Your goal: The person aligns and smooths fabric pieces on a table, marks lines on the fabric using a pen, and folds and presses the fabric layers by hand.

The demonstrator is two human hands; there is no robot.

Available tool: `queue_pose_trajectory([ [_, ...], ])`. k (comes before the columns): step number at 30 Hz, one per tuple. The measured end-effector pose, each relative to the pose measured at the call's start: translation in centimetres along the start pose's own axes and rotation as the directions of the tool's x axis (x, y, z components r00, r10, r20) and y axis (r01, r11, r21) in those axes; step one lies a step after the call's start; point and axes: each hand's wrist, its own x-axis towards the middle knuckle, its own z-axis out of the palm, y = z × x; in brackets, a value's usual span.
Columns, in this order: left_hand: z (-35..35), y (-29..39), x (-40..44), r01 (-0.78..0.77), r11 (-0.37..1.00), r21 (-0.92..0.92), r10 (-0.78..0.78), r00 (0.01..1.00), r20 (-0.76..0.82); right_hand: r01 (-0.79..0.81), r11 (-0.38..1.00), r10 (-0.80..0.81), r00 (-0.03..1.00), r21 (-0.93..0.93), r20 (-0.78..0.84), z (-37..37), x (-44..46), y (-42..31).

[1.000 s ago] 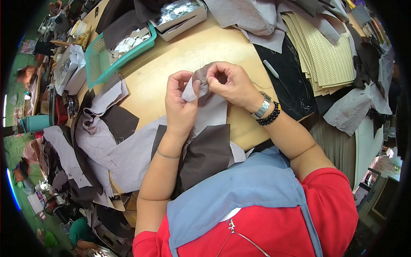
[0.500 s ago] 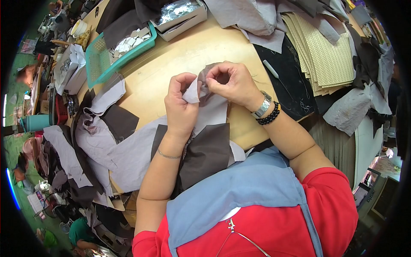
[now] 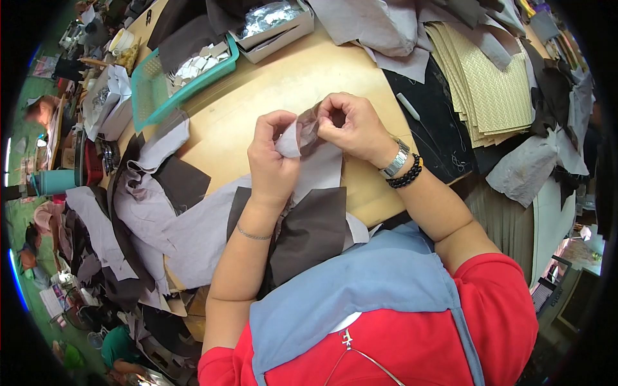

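A grey and brown fabric piece point(image 3: 320, 168) hangs between my hands above the wooden table and runs down toward my lap. Its folded edge is pinched by my left hand point(image 3: 273, 151), whose fingers curl around a light corner. My right hand point(image 3: 349, 127) is closed, thumb against forefinger, at the fabric's upper edge; anything finer between those fingertips is too small to make out. A dark brown panel point(image 3: 310, 228) lies below my hands, over the light grey cloth point(image 3: 209, 222) that stretches left.
A teal basket point(image 3: 183, 95) with white pieces and a box point(image 3: 277, 40) of silvery items stand at the back left. Quilted cream sheets point(image 3: 479, 83) are stacked right, beside a white-handled tool point(image 3: 408, 107) on black cloth. Fabric heaps point(image 3: 148, 199) lie left.
My right hand has shifted slightly right, away from my left hand, and the fabric between them looks more spread. My left hand has barely moved.
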Motion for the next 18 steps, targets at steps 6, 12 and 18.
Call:
queue_pose_trajectory([
  [6,-0.5,-0.5,0.9,0.105,0.979,-0.177,-0.108,0.994,-0.008,0.087,0.992,-0.083,0.996,0.095,-0.044,-0.7,0.0,0.4],
  [12,-0.6,-0.6,0.7,0.381,0.798,-0.467,-0.325,0.924,0.2,0.114,0.965,-0.143,0.984,0.236,0.109,-1.0,0.9,-0.2],
  [18,-0.1,0.6,0.7,0.317,0.851,-0.418,-0.259,0.947,0.192,-0.044,0.939,-0.013,0.986,0.341,0.164,-1.1,0.9,-1.0],
])
